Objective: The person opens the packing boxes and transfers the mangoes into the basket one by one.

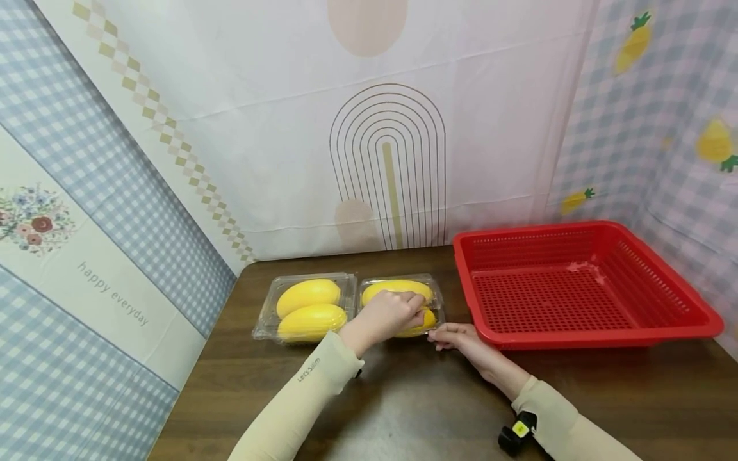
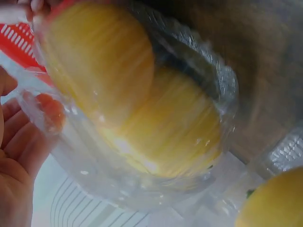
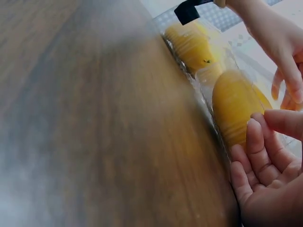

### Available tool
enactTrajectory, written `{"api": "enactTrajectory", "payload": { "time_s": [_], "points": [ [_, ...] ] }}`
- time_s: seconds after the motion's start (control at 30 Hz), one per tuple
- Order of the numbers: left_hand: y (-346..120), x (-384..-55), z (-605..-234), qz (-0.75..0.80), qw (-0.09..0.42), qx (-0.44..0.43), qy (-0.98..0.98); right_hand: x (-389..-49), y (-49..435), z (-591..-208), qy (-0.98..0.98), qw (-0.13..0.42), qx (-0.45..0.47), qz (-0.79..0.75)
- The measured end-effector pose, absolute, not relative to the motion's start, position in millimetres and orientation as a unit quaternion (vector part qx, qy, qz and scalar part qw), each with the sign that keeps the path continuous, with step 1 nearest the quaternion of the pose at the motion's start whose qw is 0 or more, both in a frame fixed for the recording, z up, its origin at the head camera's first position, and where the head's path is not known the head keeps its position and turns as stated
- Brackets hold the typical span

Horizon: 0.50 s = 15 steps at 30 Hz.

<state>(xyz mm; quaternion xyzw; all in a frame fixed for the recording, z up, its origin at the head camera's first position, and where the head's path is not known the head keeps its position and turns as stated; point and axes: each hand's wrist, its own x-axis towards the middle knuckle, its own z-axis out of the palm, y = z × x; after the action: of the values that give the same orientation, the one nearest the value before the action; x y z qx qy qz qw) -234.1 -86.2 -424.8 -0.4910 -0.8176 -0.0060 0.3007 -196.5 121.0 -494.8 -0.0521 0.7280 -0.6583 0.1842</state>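
Observation:
Two clear plastic clamshell boxes stand side by side on the table, each with two yellow oval fruits like mangoes. The left box (image 1: 267, 318) sits apart from both hands. Over the right box (image 1: 438, 299) my left hand (image 1: 385, 314) reaches with bent fingers, partly covering the front fruit (image 1: 427, 318). In the left wrist view, the left hand's fingers (image 2: 29, 135) are at the plastic's edge, the fingertips seen through it. My right hand (image 1: 461, 339) pinches the same box's front right corner; in the right wrist view its thumb and index finger (image 3: 256, 132) meet at the edge.
A red plastic basket (image 1: 576, 335) with a perforated floor stands to the right, close beside my right hand. Behind the brown wooden table (image 1: 398, 403) hangs a patterned cloth (image 1: 277, 160). Checked cloth flanks both sides.

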Motion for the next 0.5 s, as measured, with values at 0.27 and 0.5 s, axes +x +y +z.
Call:
{"api": "enactTrajectory", "payload": {
  "time_s": [0.27, 0.5],
  "points": [
    [-88, -232, -432, 0.002, 0.322, -0.5, -0.804, -195, 120, -493, 0.724, 0.173, -0.053, -0.665],
    [-95, -230, -438, -0.013, 0.301, -0.501, -0.811, -195, 119, -493, 0.729, 0.171, -0.05, -0.661]
  ]
}}
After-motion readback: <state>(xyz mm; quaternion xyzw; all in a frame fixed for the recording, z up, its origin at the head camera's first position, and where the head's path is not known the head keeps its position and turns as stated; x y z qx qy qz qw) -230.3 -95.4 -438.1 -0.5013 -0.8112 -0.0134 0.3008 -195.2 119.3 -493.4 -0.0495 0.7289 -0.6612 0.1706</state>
